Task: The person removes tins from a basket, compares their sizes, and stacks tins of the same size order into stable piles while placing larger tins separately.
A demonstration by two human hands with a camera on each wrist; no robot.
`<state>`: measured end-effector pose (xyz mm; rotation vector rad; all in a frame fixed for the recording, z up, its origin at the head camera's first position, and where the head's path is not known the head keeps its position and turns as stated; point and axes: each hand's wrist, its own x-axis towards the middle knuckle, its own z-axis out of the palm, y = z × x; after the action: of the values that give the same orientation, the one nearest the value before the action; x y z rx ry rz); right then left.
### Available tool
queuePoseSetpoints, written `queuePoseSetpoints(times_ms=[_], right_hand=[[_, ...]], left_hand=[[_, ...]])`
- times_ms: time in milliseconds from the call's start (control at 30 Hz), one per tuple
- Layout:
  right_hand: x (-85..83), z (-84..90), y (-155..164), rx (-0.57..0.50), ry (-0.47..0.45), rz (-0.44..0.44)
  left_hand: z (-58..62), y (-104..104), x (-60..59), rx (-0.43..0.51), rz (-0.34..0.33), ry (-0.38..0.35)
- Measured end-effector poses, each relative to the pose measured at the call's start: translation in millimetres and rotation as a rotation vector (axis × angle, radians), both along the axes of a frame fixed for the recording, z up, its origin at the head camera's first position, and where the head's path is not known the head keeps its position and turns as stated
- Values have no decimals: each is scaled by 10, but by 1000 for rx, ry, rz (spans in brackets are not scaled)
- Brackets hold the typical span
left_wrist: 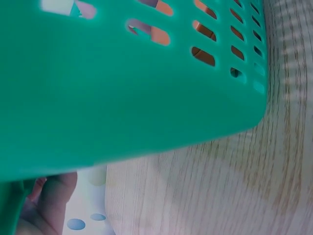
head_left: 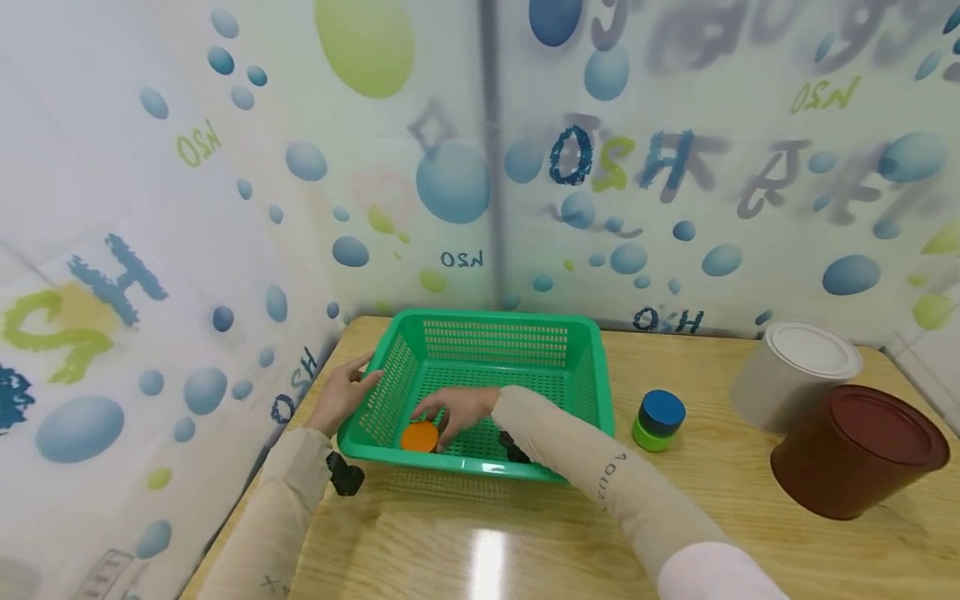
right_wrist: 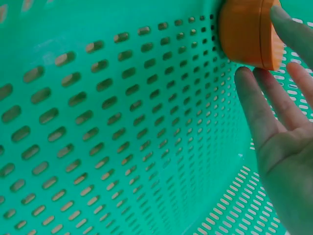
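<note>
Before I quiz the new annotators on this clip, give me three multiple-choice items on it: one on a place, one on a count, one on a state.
1. Where does the orange lid lie?
A. On the white can
B. Inside the green basket
C. On the bare table beside the brown can

2. How many large cans stand at the right of the table?
A. Two
B. Four
C. None

3. How does the right hand meet the orange lid?
A. It is clenched in a fist away from it
B. It holds it high above the basket
C. Its nearly straight fingers lie against it

Key: 1 B, the head view shows the lid on the basket floor against the near wall. 2 A, a white can and a brown can stand there. 3 C, the right wrist view shows nearly straight fingers around the lid's edge.
</note>
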<state>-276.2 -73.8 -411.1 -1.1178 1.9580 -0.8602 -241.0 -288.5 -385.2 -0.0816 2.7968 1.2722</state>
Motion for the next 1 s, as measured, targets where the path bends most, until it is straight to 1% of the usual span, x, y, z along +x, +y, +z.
queuePoseSetpoints(times_ms=[167,267,400,633,800,1000], right_hand=[[25,-32,0,-9,12,14],[34,-19,-2,9,39,23],[38,-1,-5,45,99,19],[4,-36,8,70,153,-42],[-16,-39,43,82,193,-90],[-22,-3,88,91,208,-160]], left_hand=[[-2,22,-3,-5,-1,5],[-1,26,-5,1,-7,3],[2,25,1,21,-2,-6],[8,22,11,38,-3,-4],[-12,15,3,27,-3,0],[-24,-7,-1,2,-7,21]])
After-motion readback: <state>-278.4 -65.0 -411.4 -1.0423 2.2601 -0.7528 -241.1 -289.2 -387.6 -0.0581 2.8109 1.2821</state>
